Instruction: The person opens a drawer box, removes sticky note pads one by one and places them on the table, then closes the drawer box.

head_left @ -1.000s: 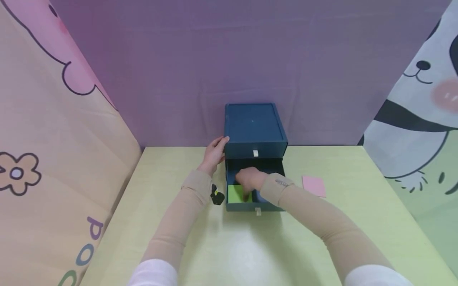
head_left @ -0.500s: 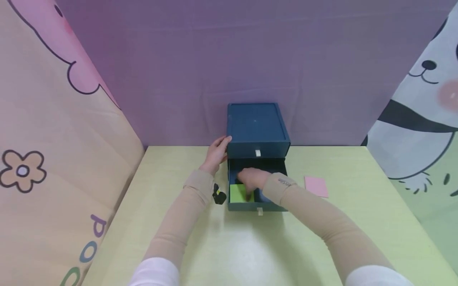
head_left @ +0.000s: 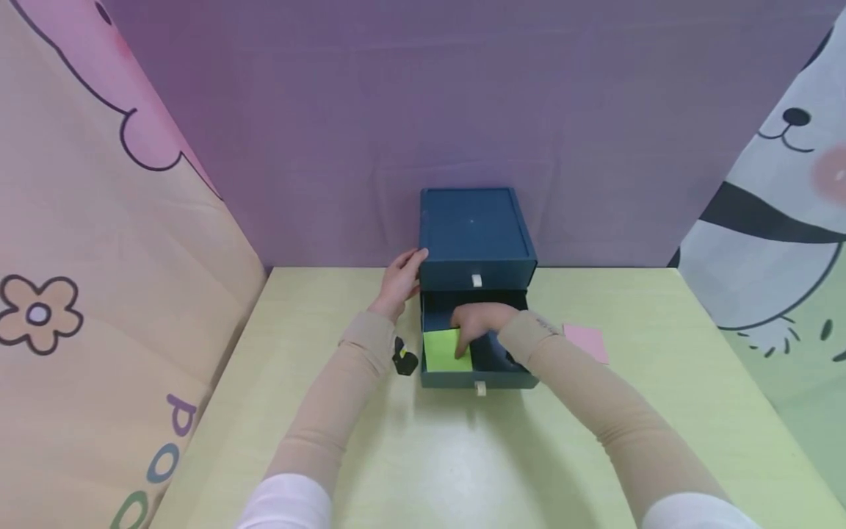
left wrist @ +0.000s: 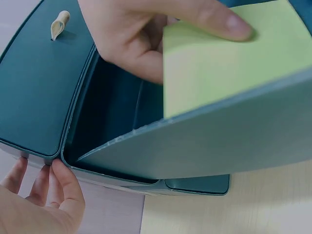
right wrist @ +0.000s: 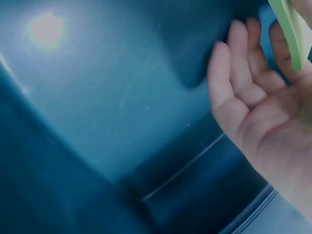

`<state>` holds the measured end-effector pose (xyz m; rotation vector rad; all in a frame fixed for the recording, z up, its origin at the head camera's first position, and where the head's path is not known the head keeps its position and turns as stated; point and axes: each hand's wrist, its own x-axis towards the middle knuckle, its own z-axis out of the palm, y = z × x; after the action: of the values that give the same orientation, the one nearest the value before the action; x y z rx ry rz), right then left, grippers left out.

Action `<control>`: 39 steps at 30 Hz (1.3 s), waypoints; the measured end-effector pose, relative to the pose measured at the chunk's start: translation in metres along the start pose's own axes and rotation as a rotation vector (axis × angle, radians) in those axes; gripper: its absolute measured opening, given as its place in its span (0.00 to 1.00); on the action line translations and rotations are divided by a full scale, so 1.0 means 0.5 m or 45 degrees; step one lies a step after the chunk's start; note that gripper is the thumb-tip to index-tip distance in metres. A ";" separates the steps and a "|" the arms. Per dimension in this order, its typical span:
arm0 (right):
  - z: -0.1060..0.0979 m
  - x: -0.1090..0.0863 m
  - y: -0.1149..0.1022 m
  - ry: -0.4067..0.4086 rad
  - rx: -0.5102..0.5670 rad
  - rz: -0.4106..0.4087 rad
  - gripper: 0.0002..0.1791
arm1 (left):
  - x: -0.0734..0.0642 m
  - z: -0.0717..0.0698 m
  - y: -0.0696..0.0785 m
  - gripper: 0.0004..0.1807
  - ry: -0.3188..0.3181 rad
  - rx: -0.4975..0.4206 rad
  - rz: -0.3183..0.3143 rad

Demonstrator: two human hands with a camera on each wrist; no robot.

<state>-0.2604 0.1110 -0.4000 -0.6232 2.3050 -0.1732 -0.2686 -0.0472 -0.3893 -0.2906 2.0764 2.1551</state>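
Worktop (head_left: 330,316): pale yellow-green, smooth, faint grain, soft glare toward the front. At the middle of its back edge stands a dark blue two-drawer cabinet (head_left: 472,224), boxy, rounded corners, top panel recessed inside a thin raised rim. Surface looks smooth and semi-glossy. Upper drawer (head_left: 449,276) closed, lower drawer (head_left: 449,380) pulled out toward the worktop's front edge. Each front has a small off-white loop pull (head_left: 477,281); close up in the left wrist view it looks like a folded strip coming out of a slit. Right wrist view: shiny blue surface with fine scratches and a bright light spot.

Green pad (head_left: 441,351): bright lime, square, matt, plain upper face, straight sides, visible thickness along the edge. It is at the lower drawer's front left corner, held tilted behind the front wall; cannot tell if its lower edge touches the drawer floor.

Right hand (head_left: 479,317) reaches into the drawer and pinches the pad, thumb flat on the face, index finger behind, other fingers loosely bent. Left hand (head_left: 399,279) is at the cabinet's left side, half-open, fingertips against the casing, lifting nothing.

Pink square (head_left: 585,343) lies flat and thin between the cabinet and the worktop's right edge. Purple backdrop (head_left: 396,110) of lightly creased cloth rises behind the back edge. Both arms in beige sleeves (head_left: 327,400), white at the near ends.
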 end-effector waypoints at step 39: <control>-0.026 -0.103 0.039 0.223 0.939 0.146 0.06 | 0.000 0.001 0.004 0.32 -0.001 -0.033 -0.030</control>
<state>-0.2454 0.1521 -0.3643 -0.0970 2.2030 -0.9961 -0.2688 -0.0469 -0.3874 -0.3158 2.0357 2.1696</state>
